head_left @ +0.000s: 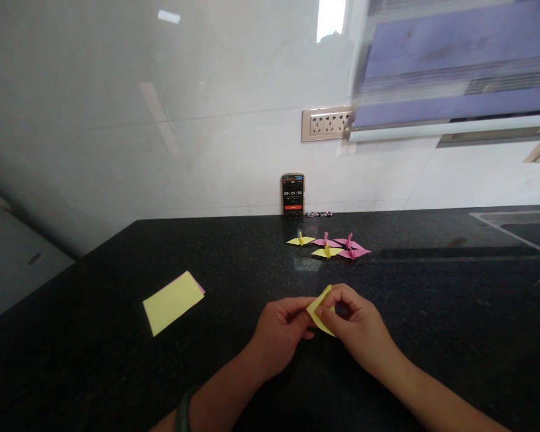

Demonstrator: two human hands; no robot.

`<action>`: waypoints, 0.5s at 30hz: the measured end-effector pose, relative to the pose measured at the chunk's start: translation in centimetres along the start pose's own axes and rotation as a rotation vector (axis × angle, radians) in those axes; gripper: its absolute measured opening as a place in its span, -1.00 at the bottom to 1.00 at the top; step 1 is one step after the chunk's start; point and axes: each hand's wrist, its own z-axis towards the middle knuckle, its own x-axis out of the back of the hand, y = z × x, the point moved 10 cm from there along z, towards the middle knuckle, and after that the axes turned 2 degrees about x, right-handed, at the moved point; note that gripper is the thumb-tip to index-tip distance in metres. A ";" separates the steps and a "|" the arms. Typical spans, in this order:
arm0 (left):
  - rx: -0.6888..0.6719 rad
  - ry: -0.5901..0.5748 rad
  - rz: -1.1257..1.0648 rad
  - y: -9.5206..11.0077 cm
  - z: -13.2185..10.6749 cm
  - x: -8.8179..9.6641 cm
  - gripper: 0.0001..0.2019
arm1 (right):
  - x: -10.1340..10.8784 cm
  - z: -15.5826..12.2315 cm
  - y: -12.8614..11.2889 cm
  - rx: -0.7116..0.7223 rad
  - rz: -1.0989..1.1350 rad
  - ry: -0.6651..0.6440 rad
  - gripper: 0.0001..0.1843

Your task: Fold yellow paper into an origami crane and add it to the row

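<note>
Between my two hands is a small piece of folded yellow paper (317,306), partly hidden by my fingers. My left hand (281,333) pinches its left corner between thumb and fingers. On the other side, my right hand (355,321) grips the paper with thumb and forefinger, the fingers curled. Beyond my hands stand several small folded paper cranes: a yellow crane (301,240) and a pink crane (326,241) at the back, a yellow crane (327,252) and a pink crane (353,254) nearer to me.
A stack of yellow and pink paper sheets (173,303) lies to the left on the black countertop (234,258). Against the wall leans a phone (293,195) showing a timer, with a beaded strap (319,214) beside it. A sink edge (513,231) is at the right.
</note>
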 end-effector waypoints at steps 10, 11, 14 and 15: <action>-0.021 0.088 -0.048 -0.5 0.4 1.2 -0.80 | -2.5 -0.4 1.4 -0.219 0.419 -0.174 -0.82; -0.011 0.113 -0.037 -0.6 0.4 1.4 -0.81 | -2.6 -0.5 1.5 -0.237 0.453 -0.181 -0.82; 0.018 0.141 -0.019 -0.7 0.3 1.8 -0.85 | -3.1 -0.6 2.3 -0.312 0.565 -0.180 -0.81; 0.018 0.138 -0.020 -0.7 0.3 1.7 -0.86 | -3.4 -0.7 2.5 -0.344 0.605 -0.192 -0.81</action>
